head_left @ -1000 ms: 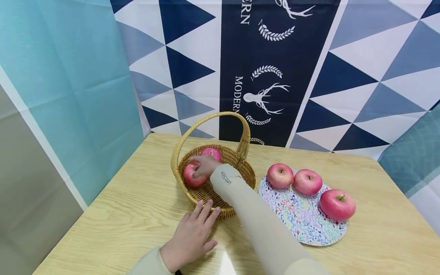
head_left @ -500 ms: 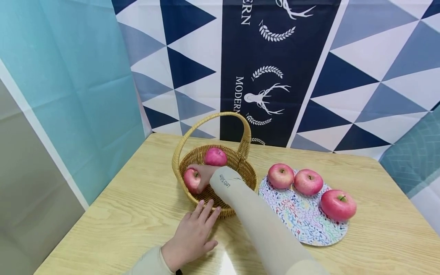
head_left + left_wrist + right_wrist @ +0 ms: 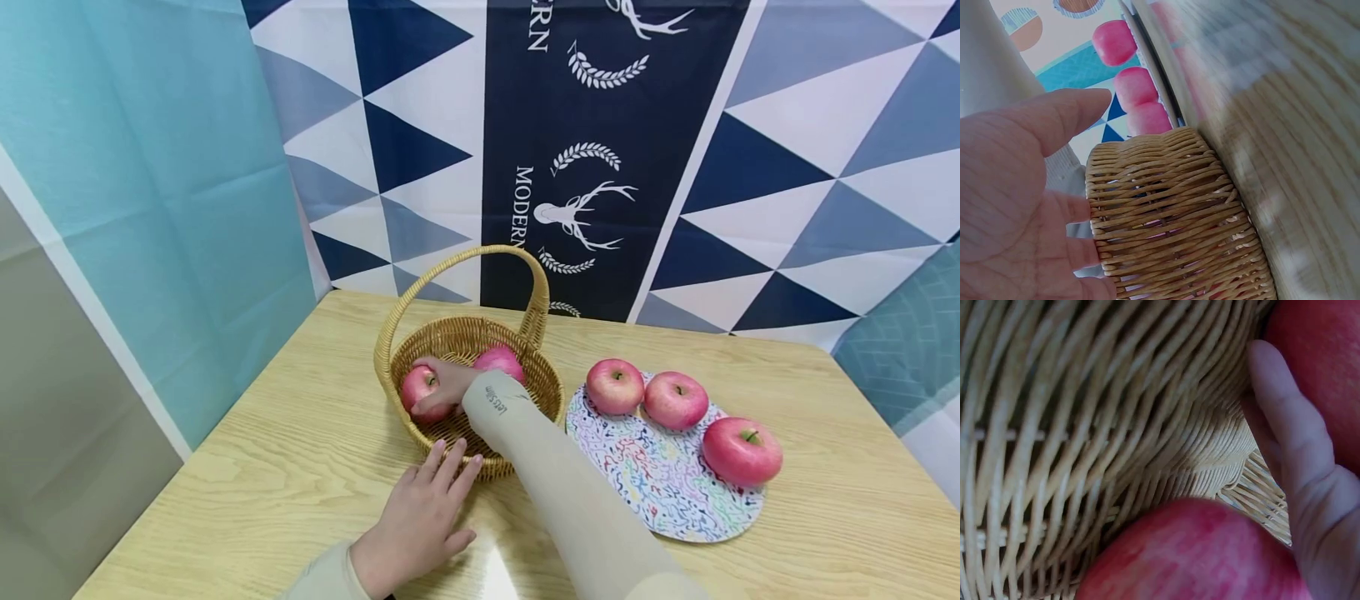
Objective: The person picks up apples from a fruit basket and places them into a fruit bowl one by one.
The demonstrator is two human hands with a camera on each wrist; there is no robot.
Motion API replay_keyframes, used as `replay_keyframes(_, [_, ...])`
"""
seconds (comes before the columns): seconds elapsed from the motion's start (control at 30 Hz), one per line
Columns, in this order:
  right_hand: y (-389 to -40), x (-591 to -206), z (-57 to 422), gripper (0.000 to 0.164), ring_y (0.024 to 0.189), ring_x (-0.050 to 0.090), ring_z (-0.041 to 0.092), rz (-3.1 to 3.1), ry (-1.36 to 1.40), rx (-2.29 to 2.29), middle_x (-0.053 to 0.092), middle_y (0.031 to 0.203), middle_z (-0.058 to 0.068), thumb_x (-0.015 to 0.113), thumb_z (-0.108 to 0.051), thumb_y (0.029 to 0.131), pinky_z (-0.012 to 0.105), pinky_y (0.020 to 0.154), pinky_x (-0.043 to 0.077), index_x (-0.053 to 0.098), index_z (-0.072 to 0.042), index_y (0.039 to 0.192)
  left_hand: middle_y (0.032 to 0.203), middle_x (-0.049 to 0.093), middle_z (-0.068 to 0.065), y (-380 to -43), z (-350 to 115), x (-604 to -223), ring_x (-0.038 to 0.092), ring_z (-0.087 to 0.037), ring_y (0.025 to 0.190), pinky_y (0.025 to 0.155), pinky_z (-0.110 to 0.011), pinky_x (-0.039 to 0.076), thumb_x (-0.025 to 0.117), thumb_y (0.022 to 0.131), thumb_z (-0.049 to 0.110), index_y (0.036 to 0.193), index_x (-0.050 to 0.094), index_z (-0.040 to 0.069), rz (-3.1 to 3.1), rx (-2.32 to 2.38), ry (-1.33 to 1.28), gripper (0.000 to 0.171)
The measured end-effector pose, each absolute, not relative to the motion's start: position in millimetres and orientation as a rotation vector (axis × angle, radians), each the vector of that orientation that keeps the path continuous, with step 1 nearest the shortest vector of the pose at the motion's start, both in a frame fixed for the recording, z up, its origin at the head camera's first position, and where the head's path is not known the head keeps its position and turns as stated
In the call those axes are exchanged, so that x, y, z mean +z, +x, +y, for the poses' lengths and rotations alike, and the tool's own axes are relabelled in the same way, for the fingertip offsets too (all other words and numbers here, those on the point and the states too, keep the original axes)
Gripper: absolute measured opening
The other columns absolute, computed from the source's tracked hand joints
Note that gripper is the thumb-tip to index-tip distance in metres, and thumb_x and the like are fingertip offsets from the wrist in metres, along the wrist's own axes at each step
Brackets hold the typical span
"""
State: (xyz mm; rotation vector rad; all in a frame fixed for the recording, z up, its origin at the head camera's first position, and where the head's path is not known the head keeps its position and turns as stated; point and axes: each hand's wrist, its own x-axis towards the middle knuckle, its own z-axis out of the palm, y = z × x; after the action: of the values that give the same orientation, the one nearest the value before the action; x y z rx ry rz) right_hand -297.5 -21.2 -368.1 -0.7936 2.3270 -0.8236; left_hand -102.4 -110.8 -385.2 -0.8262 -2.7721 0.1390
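Observation:
In the head view a wicker basket (image 3: 450,333) with a tall arched handle stands on the table. My right hand (image 3: 456,382) reaches down inside and grips a red apple (image 3: 416,385) at the left wall, thumb and fingers around its sides. Another pink apple (image 3: 500,362) lies behind that hand, partly covered by the wrist; the right wrist view shows this second apple (image 3: 1197,559) large at the bottom. My left hand (image 3: 420,518) has its fingers straight, fingertips at the basket's near rim. In the left wrist view those fingers lie against the woven wall (image 3: 1166,215).
To the right of the basket lies a round, colourfully speckled mat (image 3: 660,483). On it sit three apples, a left one (image 3: 615,386), a middle one (image 3: 676,401) and a right one (image 3: 742,451). A patterned cloth (image 3: 577,125) hangs behind the wooden table (image 3: 300,450).
The second apple in the basket has shifted right and toward me. My right hand's fingers have adjusted around the left apple. The left hand has stayed at the rim.

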Motion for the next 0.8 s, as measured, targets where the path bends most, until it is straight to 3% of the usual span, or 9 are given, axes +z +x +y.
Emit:
replay_keyframes(0.1, [-297, -368, -20, 0.089, 0.099, 0.056, 0.020, 2.257, -0.703, -0.919, 0.045, 0.134, 0.010, 0.080, -0.018, 0.075, 0.034, 0.068, 0.054, 0.029, -0.018, 0.149, 0.144, 0.043, -0.017, -102, -111, -385, 0.046, -0.034, 0.128, 0.083, -0.042, 0.051, 0.067, 0.080, 0.056, 0.142, 0.045, 0.010, -2.759, 0.138, -0.828, 0.081])
replay_keyframes(0.2, [-290, -360, -19, 0.089, 0.088, 0.058, 0.016, 2.233, -0.678, -0.944, 0.045, 0.132, 0.009, 0.079, -0.010, 0.075, 0.034, 0.071, 0.054, 0.029, -0.018, 0.149, 0.144, 0.043, -0.017, -102, -111, -385, 0.046, -0.034, 0.128, 0.083, -0.042, 0.051, 0.067, 0.080, 0.056, 0.142, 0.045, 0.009, -2.749, 0.138, -0.829, 0.081])
replay_keyframes(0.33, [-285, -354, -15, 0.088, 0.092, 0.056, 0.014, 2.174, -0.718, -0.967, 0.046, 0.130, 0.008, 0.075, 0.001, 0.074, 0.034, 0.077, 0.053, 0.031, -0.015, 0.148, 0.143, 0.044, -0.017, -101, -111, -385, 0.047, -0.034, 0.127, 0.083, -0.042, 0.051, 0.068, 0.079, 0.056, 0.141, 0.046, 0.009, -2.743, 0.130, -0.825, 0.081])
replay_keyframes(0.47, [-294, -364, -11, 0.088, 0.094, 0.055, 0.015, 2.151, -0.782, -0.980, 0.051, 0.122, 0.007, 0.075, 0.004, 0.069, 0.029, 0.072, 0.053, 0.035, -0.013, 0.145, 0.142, 0.045, -0.017, -101, -110, -385, 0.048, -0.035, 0.126, 0.081, -0.042, 0.051, 0.070, 0.078, 0.055, 0.140, 0.047, 0.008, -2.726, 0.108, -0.820, 0.081])
replay_keyframes(0.7, [-296, -369, -5, 0.085, 0.078, 0.059, 0.017, 2.208, -0.807, -0.919, 0.053, 0.115, 0.008, 0.078, 0.002, 0.065, 0.030, 0.060, 0.054, 0.041, -0.013, 0.140, 0.143, 0.044, -0.017, -101, -109, -387, 0.047, -0.035, 0.126, 0.081, -0.043, 0.051, 0.069, 0.079, 0.054, 0.140, 0.046, 0.007, -2.730, 0.092, -0.833, 0.080])
replay_keyframes(0.8, [-297, -368, 0, 0.084, 0.078, 0.059, 0.016, 2.218, -0.831, -0.904, 0.054, 0.114, 0.008, 0.077, 0.001, 0.065, 0.029, 0.059, 0.053, 0.042, -0.013, 0.140, 0.143, 0.043, -0.018, -100, -110, -386, 0.046, -0.036, 0.128, 0.082, -0.043, 0.051, 0.069, 0.080, 0.054, 0.141, 0.046, 0.007, -2.749, 0.087, -0.823, 0.081])
